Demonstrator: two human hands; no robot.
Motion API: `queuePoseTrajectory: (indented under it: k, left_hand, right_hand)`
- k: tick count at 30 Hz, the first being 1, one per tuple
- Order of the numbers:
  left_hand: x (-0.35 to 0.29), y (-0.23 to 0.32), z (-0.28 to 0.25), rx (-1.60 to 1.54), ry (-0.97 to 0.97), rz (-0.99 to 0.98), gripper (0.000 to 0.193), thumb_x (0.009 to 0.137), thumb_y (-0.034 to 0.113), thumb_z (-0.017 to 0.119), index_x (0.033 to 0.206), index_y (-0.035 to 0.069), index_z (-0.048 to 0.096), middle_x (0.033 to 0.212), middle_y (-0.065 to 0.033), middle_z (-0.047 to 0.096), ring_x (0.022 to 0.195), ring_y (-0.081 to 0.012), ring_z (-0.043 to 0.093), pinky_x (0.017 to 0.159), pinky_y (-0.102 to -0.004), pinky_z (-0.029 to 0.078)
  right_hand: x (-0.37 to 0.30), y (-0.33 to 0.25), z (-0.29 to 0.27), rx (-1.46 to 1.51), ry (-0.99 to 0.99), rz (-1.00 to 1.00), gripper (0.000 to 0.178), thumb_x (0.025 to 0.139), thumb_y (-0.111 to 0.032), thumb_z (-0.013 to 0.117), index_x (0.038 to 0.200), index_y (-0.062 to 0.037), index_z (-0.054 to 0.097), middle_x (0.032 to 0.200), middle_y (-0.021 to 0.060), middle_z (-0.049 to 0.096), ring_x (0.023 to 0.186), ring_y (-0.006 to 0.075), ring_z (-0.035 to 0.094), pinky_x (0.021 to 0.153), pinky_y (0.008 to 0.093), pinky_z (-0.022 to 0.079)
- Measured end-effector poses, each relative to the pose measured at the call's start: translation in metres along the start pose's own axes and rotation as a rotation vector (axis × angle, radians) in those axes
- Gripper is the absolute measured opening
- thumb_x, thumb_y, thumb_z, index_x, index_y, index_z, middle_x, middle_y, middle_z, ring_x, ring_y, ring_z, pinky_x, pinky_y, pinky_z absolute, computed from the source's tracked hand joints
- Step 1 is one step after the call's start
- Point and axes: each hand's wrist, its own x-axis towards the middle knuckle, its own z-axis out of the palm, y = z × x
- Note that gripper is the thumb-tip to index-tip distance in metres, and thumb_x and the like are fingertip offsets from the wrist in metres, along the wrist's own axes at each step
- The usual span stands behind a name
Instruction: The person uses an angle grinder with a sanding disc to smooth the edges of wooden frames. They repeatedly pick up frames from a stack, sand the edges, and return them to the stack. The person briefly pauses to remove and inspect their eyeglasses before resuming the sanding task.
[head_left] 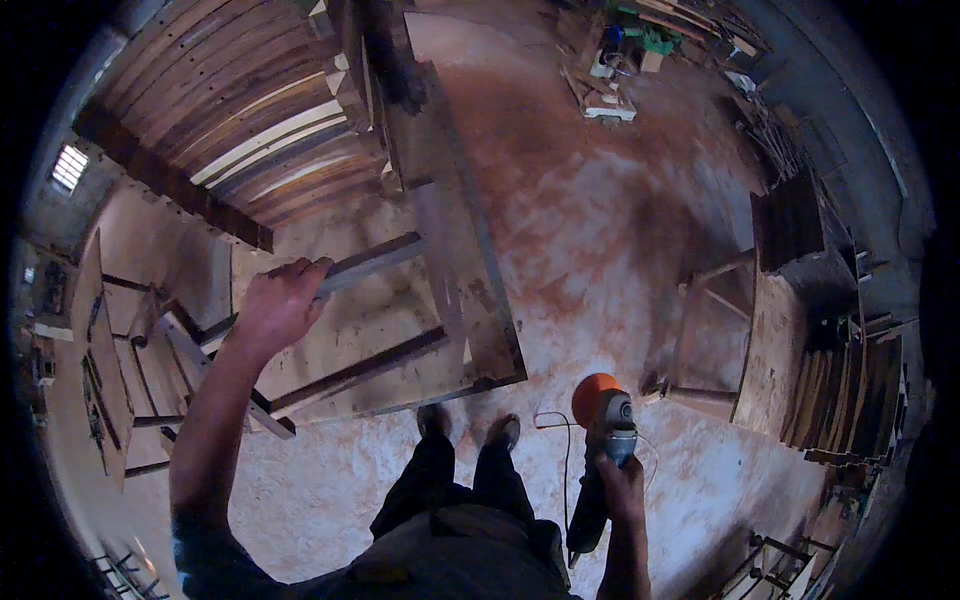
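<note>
My left hand (pixel 278 308) is closed around the upper rail of a wooden frame (pixel 372 264), which lies on a broad worktable (pixel 390 392). A second, darker rail (pixel 358 370) of the frame runs closer to me. Over the floor to the right, my right hand (pixel 622 488) grips a handheld angle grinder (pixel 613 415) by its body. An orange disc (pixel 592 397) on the tool's head points away from me, apart from the wood. A thin cord (pixel 567 470) hangs beside the grinder.
Beyond the frame, a stack of wooden slats (pixel 260 120) covers the table's far left. Chair-like frames (pixel 135 370) stand at the left. On the right are a bench (pixel 775 340) and a pile of boards (pixel 835 395). Pale dust coats the reddish floor (pixel 600 220).
</note>
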Motion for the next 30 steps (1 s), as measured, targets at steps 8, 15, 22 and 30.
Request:
queuePoseTrajectory:
  k: [8, 15, 22, 30]
  left_hand:
    - [0.010, -0.082, 0.158, -0.370, -0.081, -0.017, 0.042, 0.082, 0.019, 0.066, 0.121, 0.008, 0.054, 0.097, -0.0184, 0.065, 0.095, -0.0374, 0.063, 0.081, -0.0452, 0.052]
    - [0.008, -0.068, 0.239, -0.127, -0.165, -0.326, 0.044, 0.084, 0.021, 0.064, 0.125, 0.009, 0.053, 0.124, -0.0159, 0.055, 0.107, -0.0374, 0.058, 0.088, -0.0492, 0.050]
    - [-0.046, -0.033, 0.202, -0.307, 0.194, -0.449, 0.039, 0.086, 0.018, 0.062, 0.124, 0.007, 0.056, 0.120, -0.0163, 0.057, 0.114, -0.0364, 0.053, 0.094, -0.0459, 0.046]
    - [-0.241, 0.007, 0.205, -0.360, 0.274, -0.896, 0.034, 0.091, 0.012, 0.059, 0.123, 0.002, 0.057, 0.115, -0.0169, 0.060, 0.110, -0.0327, 0.054, 0.092, -0.0421, 0.045]
  right_hand:
    - [-0.002, -0.016, 0.017, -0.168, -0.139, -0.004, 0.035, 0.080, -0.019, 0.071, 0.108, 0.0004, 0.061, 0.091, 0.0068, 0.067, 0.081, 0.0175, 0.063, 0.074, 0.0323, 0.052]
    - [-0.004, -0.055, 0.091, -0.441, -0.298, 0.008, 0.047, 0.079, -0.027, 0.075, 0.113, 0.0009, 0.060, 0.101, 0.0073, 0.067, 0.091, 0.0148, 0.062, 0.082, 0.0313, 0.049]
    - [0.034, -0.029, 0.141, -0.565, -0.331, -0.121, 0.058, 0.075, -0.036, 0.079, 0.112, 0.0037, 0.059, 0.104, 0.0201, 0.069, 0.101, 0.0290, 0.067, 0.084, 0.0366, 0.052]
    - [0.050, -0.051, 0.185, -0.796, -0.348, -0.097, 0.065, 0.074, -0.044, 0.077, 0.113, 0.0035, 0.058, 0.105, 0.0230, 0.068, 0.101, 0.0349, 0.066, 0.085, 0.0400, 0.052]
